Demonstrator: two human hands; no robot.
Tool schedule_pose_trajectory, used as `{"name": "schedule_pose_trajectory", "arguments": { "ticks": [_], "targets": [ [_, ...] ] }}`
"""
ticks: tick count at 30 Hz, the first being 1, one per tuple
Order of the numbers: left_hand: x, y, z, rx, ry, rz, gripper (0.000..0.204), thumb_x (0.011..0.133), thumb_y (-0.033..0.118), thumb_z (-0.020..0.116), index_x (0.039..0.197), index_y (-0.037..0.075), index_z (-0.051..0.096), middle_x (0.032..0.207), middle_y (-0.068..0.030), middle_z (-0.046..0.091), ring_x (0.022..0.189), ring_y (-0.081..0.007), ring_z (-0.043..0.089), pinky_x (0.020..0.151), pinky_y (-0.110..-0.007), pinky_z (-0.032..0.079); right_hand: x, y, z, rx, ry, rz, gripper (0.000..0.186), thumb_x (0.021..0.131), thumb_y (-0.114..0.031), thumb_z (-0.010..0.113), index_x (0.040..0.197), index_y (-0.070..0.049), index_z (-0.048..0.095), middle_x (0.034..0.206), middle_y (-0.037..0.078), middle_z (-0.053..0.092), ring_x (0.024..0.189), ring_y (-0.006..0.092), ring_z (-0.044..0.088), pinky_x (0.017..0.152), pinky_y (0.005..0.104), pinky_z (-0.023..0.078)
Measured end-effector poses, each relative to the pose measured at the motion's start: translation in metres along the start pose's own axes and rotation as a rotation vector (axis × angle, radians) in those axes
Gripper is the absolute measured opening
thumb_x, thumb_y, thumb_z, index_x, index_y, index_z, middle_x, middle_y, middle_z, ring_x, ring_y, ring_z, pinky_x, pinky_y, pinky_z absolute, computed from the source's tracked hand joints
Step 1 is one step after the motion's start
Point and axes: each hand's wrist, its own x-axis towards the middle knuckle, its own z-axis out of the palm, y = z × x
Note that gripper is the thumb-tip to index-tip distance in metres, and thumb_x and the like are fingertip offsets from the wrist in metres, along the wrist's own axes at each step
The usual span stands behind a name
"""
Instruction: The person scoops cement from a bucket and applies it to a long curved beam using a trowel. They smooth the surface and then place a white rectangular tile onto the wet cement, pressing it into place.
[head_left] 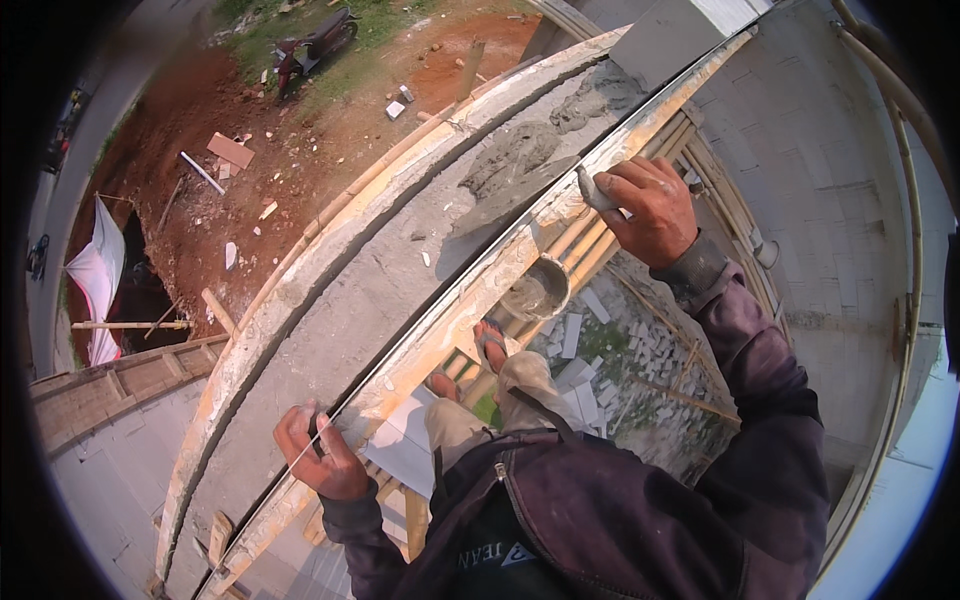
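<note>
Spreading: right hand (655, 205) closed around trowel (520, 195) over wet mortar (520, 155) atop wall (380, 290); left hand (320, 460) pinches string (480, 270). Risk: mortar spilling off edge, string slipping.

Hazy daylight, soft shadows, fisheye-bent dark rim.
</note>
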Motion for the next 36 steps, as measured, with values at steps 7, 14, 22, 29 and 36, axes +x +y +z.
{"name": "schedule_pose_trajectory", "arguments": {
  "ticks": [7,14,22,29,36],
  "targets": [
    [0.0,-0.005,0.007,0.033,0.01,0.045,0.015,0.091,0.001,0.053,0.102,-0.007,0.06,0.106,-0.0197,0.057,0.097,-0.0319,0.057,0.088,-0.042,0.047,-0.016,0.073,-0.005,-0.196,-0.032,0.34,0.026,0.074,-0.013,0.074,0.099,-0.01,0.069,0.095,0.007,0.066,0.095,0.0276,0.063,0.081,0.0408,0.044],
    [-0.001,-0.003,0.009,-0.019,0.012,-0.029,0.017,0.091,0.003,0.054,0.104,-0.005,0.061,0.107,-0.0194,0.057,0.099,-0.0316,0.057,0.09,-0.042,0.046,-0.016,0.099,-0.005,-0.268,0.037,0.286,0.027,0.074,-0.014,0.074,0.101,-0.012,0.07,0.096,0.004,0.067,0.099,0.0243,0.063,0.085,0.0392,0.044],
    [0.0,-0.004,0.008,0.065,-0.012,0.031,0.02,0.089,0.001,0.054,0.107,-0.004,0.062,0.105,-0.0201,0.058,0.099,-0.0342,0.057,0.09,-0.043,0.046,0.022,0.104,-0.016,-0.426,0.155,0.229,0.019,0.076,-0.01,0.067,0.094,-0.013,0.068,0.095,0.002,0.065,0.098,0.0228,0.062,0.086,0.0392,0.044],
    [0.002,-0.004,0.009,0.134,0.004,0.1,0.022,0.086,-0.001,0.055,0.106,-0.005,0.064,0.104,-0.0221,0.059,0.097,-0.0366,0.057,0.088,-0.044,0.046,0.016,0.09,0.023,-0.414,0.253,-0.015,0.02,0.081,-0.009,0.062,0.1,-0.014,0.064,0.093,0.0,0.062,0.096,0.0199,0.06,0.089,0.0369,0.045],
    [0.0,-0.008,0.008,0.15,-0.019,0.096,0.02,0.088,0.001,0.054,0.106,-0.004,0.063,0.106,-0.0205,0.06,0.099,-0.0348,0.058,0.09,-0.042,0.047,0.003,0.146,0.009,-0.535,0.237,0.133,0.024,0.079,-0.007,0.063,0.101,-0.013,0.066,0.097,0.001,0.064,0.099,0.0218,0.061,0.091,0.0397,0.044]
  ]
}}
